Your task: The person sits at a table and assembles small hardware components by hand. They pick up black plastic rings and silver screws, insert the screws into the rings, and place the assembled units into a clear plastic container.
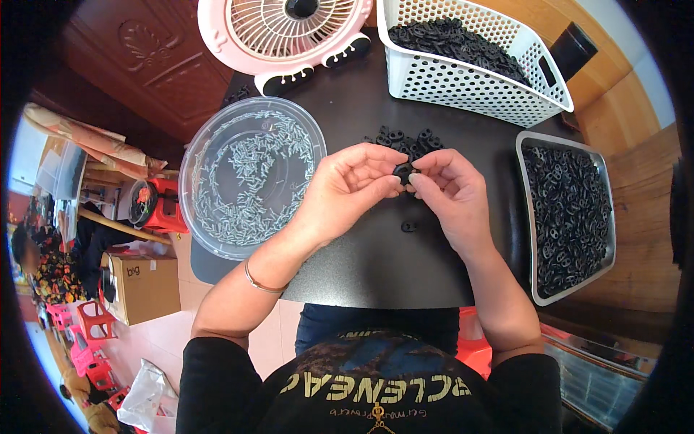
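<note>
My left hand [352, 181] and my right hand [457, 194] meet over the dark table [376, 267], a thumb and fingers of each pinching one small black plastic piece [403, 173]. Fingertips partly cover it, so I cannot make out whether a screw sits in it. Just beyond my fingers lies a loose pile of small black plastic pieces [419, 141]. Nearer to me, a single black piece with holes [409, 227] rests on the tabletop. Left of my left hand stands a round clear plastic tub [186, 199] holding many small silvery screws [249, 163].
A white perforated basket [463, 100] heaped with black pieces stands at the far right. Nearer on the right is a metal tray [571, 291] full of black pieces with holes. A pink fan [289, 65] stands at the back. Off to the left are a cardboard box [152, 289] and red stools [97, 318].
</note>
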Demonstrator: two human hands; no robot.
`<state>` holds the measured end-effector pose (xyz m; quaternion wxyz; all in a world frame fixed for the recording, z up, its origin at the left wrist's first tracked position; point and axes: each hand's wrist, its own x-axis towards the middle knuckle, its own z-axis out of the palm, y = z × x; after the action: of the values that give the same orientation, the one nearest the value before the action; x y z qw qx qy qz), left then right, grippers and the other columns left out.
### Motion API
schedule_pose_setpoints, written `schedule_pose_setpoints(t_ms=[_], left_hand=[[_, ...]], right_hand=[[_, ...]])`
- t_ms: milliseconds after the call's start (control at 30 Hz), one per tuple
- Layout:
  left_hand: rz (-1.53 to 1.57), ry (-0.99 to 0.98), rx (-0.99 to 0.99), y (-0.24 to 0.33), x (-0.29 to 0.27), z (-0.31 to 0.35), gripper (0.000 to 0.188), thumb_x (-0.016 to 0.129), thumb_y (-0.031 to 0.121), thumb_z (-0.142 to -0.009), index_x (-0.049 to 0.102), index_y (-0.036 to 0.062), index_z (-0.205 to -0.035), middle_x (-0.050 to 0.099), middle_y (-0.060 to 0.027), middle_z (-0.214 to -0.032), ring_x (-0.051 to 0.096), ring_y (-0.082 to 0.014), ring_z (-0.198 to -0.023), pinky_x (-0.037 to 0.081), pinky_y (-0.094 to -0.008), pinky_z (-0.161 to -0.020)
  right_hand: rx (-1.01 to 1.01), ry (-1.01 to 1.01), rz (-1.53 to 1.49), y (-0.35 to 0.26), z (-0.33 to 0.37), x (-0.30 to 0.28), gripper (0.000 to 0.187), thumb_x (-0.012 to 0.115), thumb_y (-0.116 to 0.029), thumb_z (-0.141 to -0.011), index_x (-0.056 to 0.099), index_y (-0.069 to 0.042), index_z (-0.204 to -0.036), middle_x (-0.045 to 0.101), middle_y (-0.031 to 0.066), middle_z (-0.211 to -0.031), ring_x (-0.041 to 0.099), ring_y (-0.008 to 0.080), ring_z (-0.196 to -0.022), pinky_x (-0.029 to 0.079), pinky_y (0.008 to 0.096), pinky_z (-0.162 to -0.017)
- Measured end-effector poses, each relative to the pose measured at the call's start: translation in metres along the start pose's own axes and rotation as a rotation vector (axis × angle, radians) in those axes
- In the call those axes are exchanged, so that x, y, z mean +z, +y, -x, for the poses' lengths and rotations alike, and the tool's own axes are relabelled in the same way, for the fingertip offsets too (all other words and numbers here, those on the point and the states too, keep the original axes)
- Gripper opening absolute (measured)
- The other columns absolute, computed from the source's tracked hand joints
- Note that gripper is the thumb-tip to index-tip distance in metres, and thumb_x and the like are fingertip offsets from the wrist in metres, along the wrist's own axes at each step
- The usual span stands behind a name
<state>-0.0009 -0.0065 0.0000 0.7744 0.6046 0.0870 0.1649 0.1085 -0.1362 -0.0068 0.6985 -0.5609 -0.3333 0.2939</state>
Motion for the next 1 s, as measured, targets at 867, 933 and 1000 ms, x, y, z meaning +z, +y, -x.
schedule_pose_setpoints(t_ms=[867, 933, 1000], left_hand=[[0.111, 0.042, -0.024, -0.0056, -0.0005, -0.0005, 0.020, 0.055, -0.002, -0.080, 0.053, -0.0010, -0.101, 0.061, -0.0057, -0.081, 0.060, -0.0107, -0.074, 0.049, -0.0211, -0.068], [0.115, 0.044, -0.026, -0.0051, 0.0002, -0.0006, 0.020, 0.055, -0.001, -0.081, 0.053, -0.0010, -0.100, 0.061, -0.0058, -0.080, 0.060, -0.0110, -0.074, 0.049, -0.0212, -0.068], [0.109, 0.043, -0.027, -0.0050, 0.0003, -0.0006, 0.019, 0.055, -0.001, -0.081, 0.053, -0.0010, -0.100, 0.061, -0.0058, -0.080, 0.060, -0.0112, -0.074, 0.048, -0.0213, -0.068]], right_hand=[[0.023, 0.038, -0.073, 0.0020, 0.0012, 0.0038, 0.012, 0.058, 0.001, -0.078, 0.051, 0.001, -0.088, 0.059, 0.0082, -0.082, 0.060, 0.0116, -0.075, 0.049, 0.0215, -0.067], [0.024, 0.044, -0.077, 0.0026, 0.0012, 0.0039, 0.012, 0.058, 0.001, -0.078, 0.051, 0.001, -0.088, 0.059, 0.0083, -0.083, 0.060, 0.0115, -0.075, 0.049, 0.0215, -0.067], [0.026, 0.048, -0.073, 0.0023, 0.0012, 0.0041, 0.012, 0.059, 0.001, -0.078, 0.052, 0.001, -0.087, 0.059, 0.0082, -0.082, 0.059, 0.0113, -0.074, 0.050, 0.0216, -0.067]])
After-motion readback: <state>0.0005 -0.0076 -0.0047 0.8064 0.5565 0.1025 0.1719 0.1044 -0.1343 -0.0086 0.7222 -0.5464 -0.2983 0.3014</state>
